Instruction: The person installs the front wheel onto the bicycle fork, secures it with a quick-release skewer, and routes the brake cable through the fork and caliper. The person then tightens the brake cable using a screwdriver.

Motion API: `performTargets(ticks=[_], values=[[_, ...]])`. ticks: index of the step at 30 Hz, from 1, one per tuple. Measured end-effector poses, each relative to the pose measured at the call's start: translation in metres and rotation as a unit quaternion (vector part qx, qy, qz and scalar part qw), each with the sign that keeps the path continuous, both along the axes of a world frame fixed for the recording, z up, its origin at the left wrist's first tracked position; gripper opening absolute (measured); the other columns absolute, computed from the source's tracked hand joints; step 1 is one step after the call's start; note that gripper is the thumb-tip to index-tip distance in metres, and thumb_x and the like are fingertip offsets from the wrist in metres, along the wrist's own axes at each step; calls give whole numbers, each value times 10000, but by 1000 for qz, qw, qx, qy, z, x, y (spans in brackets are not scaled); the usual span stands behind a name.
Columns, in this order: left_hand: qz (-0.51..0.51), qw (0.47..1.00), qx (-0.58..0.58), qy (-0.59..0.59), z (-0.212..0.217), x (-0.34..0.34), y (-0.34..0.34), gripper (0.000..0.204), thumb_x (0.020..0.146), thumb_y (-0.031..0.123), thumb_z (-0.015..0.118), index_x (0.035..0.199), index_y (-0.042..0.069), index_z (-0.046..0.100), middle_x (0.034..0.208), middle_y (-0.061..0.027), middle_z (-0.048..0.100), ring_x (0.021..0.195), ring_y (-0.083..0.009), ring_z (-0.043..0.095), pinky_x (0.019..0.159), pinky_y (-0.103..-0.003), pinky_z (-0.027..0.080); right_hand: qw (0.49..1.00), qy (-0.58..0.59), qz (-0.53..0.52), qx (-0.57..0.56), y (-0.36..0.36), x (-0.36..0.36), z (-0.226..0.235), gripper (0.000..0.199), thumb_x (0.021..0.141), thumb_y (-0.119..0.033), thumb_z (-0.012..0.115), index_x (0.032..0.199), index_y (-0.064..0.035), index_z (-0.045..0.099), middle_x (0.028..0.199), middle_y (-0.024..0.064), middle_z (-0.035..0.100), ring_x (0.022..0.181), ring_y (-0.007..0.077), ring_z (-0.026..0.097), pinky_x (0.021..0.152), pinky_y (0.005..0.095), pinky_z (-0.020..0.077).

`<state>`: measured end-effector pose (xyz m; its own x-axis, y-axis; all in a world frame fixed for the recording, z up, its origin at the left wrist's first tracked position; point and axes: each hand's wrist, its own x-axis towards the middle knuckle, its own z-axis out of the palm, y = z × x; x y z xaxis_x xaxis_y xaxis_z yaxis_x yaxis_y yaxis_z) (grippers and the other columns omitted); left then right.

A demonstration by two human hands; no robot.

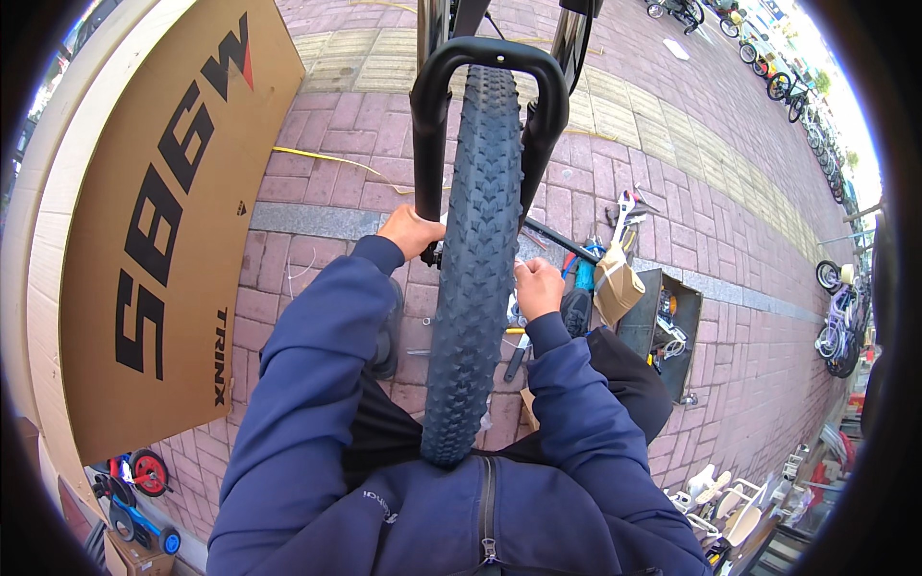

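A bicycle's front wheel with a knobby black tyre (480,192) stands upright between my knees, inside a black suspension fork (429,144). On the wheel's left side, my left hand (413,233) is closed round the lower end of the fork leg, near the axle; its fingertips are partly hidden. To the right of the tyre, my right hand (538,286) is closed in a pinch close to the wheel's middle. Whatever it holds is too small to make out. The tyre hides the hub and spokes.
A large cardboard box (173,221) stands at left. To the right are an open metal toolbox (658,326), a smaller torn carton (617,288) and a wrench (624,213). Several tools lie on the brick paving under the wheel. Bicycles (840,317) line the far right.
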<state>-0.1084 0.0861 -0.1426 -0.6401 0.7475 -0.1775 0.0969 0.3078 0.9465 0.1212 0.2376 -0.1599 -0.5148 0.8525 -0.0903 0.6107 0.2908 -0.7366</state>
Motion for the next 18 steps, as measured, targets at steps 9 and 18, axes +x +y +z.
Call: performTargets(ticks=[9,18], values=[[-46,998,2,51,0,-1,7,295,759,230,700,784,-59,647,653,-93,610,610,-150,582,574,-345,474,921,120,-25,-369,34,9,-35,246,937,-247,689,796,-51,642,621,21,581,482,139,510,484,314,430],[-14,1000,7,-16,20,10,8,270,778,224,711,808,-40,663,681,-75,626,631,-124,584,584,-331,477,678,257,-76,-684,20,-6,-115,210,1037,-272,541,903,-112,563,714,-4,554,605,126,491,566,294,423]])
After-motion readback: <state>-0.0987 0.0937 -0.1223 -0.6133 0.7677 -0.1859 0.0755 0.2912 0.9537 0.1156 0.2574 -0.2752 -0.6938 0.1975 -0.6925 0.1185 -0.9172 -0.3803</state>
